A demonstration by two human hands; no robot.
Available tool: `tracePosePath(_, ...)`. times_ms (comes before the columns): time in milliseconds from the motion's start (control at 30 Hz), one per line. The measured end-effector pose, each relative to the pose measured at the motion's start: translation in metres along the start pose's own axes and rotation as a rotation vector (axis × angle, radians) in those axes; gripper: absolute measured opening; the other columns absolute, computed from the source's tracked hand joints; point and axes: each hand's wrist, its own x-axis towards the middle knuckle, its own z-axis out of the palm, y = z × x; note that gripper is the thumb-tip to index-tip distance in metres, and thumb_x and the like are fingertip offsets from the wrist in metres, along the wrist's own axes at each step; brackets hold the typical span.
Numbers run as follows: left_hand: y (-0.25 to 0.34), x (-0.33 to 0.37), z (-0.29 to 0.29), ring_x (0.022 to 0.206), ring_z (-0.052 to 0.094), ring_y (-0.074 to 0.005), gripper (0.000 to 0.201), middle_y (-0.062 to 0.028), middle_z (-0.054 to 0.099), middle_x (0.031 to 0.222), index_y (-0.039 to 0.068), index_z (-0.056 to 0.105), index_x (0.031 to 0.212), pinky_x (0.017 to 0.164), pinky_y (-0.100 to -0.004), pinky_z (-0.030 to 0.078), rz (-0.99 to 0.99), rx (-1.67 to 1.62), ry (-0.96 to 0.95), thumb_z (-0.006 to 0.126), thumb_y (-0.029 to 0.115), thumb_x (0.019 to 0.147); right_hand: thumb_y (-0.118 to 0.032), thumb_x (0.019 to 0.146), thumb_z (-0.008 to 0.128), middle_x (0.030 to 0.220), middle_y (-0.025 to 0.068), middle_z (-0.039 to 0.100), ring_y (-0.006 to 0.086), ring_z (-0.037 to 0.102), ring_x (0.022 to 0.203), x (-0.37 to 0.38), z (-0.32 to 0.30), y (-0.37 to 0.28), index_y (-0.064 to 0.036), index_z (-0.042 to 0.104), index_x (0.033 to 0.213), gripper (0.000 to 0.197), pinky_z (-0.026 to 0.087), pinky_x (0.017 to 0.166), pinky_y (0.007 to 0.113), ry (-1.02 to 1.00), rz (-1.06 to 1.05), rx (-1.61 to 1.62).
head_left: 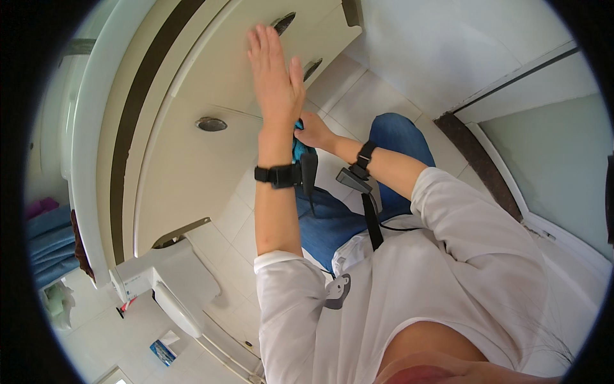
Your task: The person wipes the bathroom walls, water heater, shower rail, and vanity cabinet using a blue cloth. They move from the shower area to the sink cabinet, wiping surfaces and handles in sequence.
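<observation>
My left hand (276, 83) is raised at the cream cabinet front (185, 160), its fingers stretched out beside a dark oval handle (284, 24). The fingertips are slightly blurred, and I cannot tell if they touch the surface. Behind my left wrist, my right hand (316, 132) is closed on a blue cloth (298, 148), which the left forearm partly hides. Two more handles show on the cabinet: one (211, 124) left of my left hand and another (312, 68) to its right. Black straps with small dark devices circle both wrists.
My bent knees in blue jeans (403, 144) stand over pale floor tiles (358, 86). A white toilet (176, 304) is at lower left. Blue towels (50, 246) lie beyond the white basin edge (86, 160). A frosted panel (550, 128) with a dark sill (476, 160) borders the right.
</observation>
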Motion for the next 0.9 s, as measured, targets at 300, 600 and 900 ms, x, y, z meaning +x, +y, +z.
tracePosePath(300, 0.008, -0.13, -0.046, 0.145, 0.037, -0.0435, 0.056, -0.0225, 0.037, 0.159, 0.0, 0.042, 0.152, 0.117, -0.0511, 0.033, -0.3, 0.1, -0.037, 0.058, 0.01, 0.099, 0.006, 0.08, 0.057, 0.124, 0.0187, 0.065, 0.0389, 0.063, 0.109, 0.008, -0.076, -0.044, -0.0031, 0.061, 0.128, 0.049, 0.052, 0.095, 0.042, 0.497, -0.226, -0.15)
tracePosePath(600, 0.006, -0.151, -0.004, 0.143, 0.036, -0.0453, 0.062, -0.0262, 0.034, 0.159, -0.001, 0.038, 0.153, 0.115, -0.0504, 0.037, -0.509, -0.007, -0.014, 0.063, 0.011, 0.098, 0.01, 0.071, 0.069, 0.12, 0.0112, 0.058, 0.0364, 0.057, 0.107, 0.05, -0.061, -0.02, -0.0078, 0.063, 0.116, 0.049, 0.05, 0.09, 0.045, 0.363, -0.36, -0.626)
tracePosePath(900, -0.011, -0.168, 0.035, 0.132, 0.053, -0.0366, 0.056, -0.0256, 0.047, 0.151, -0.002, 0.037, 0.154, 0.107, -0.043, 0.046, -0.953, -0.504, 0.083, 0.056, 0.02, 0.105, 0.006, 0.068, 0.075, 0.118, 0.0087, 0.057, 0.0342, 0.06, 0.107, 0.048, -0.057, -0.023, -0.0097, 0.065, 0.11, 0.046, 0.053, 0.086, 0.043, 0.253, -0.37, -0.619)
